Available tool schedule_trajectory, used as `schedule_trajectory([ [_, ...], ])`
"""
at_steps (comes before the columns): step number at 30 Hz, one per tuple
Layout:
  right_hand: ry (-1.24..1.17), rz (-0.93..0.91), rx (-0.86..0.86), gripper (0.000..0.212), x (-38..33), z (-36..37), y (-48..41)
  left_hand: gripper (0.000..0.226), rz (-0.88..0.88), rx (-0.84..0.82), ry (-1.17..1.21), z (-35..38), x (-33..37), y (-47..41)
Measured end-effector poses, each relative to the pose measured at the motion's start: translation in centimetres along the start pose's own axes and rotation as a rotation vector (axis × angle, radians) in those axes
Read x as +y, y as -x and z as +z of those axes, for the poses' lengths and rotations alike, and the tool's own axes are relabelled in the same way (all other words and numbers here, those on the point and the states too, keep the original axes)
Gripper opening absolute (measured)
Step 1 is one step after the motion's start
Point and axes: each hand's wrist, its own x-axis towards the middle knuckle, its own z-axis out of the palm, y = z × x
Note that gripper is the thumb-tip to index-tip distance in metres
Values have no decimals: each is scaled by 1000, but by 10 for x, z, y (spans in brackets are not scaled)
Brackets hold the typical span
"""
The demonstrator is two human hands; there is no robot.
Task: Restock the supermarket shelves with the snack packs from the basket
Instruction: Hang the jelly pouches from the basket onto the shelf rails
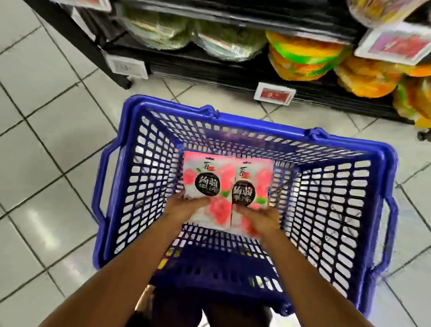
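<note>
A blue plastic basket (pixel 342 173) stands on the tiled floor below me. Inside it are two pink-and-white snack packs with black round labels, side by side. My left hand (pixel 184 207) grips the lower edge of the left snack pack (pixel 208 178). My right hand (pixel 261 218) grips the lower edge of the right snack pack (pixel 252 184). Both arms reach down into the basket. The basket floor under the packs is mostly hidden.
A black shelf unit (pixel 216 68) stands just beyond the basket, holding green-white bags (pixel 193 35) on the left and orange-yellow bags (pixel 345 67) on the right. Price tags (pixel 275 93) hang on the shelf edges. White floor tiles (pixel 43 137) surround the basket.
</note>
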Motion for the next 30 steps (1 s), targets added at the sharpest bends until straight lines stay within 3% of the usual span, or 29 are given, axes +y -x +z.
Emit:
schedule_trajectory([
  [2, -161, -10, -35, 74, -11, -20, 56, 32, 38, -90, 5, -18, 21, 51],
  [7, -299, -188, -33, 50, -63, -79, 202, 40, 263, -189, -3, -59, 90, 203],
  [10, -393, -303, -93, 61, -122, -122, 299, 61, 437, -206, 31, -78, 150, 312],
  [14, -472, -458, -149, 60, -215, -176, 438, 55, 662, -174, 65, -98, 235, 468],
  [17, -524, -626, -225, 43, -274, -205, 528, 51, 844, -149, 117, -111, 287, 560],
  [19, -528, -707, -262, 54, -309, -221, 585, 58, 941, -114, 160, -121, 320, 617],
  [21, -495, -798, -306, 69, -340, -234, 635, 65, 1041, -98, 191, -132, 348, 665],
  [24, -522, -927, -386, 73, -378, -245, 697, 62, 1147, -123, 269, -147, 381, 722],
  [28, -529, -1118, -465, 42, -418, -253, 760, 66, 1262, -175, 419, -161, 412, 771],
  [30, -482, -1163, -469, 40, -431, -253, 777, 73, 1305, -192, 444, -167, 424, 783],
])
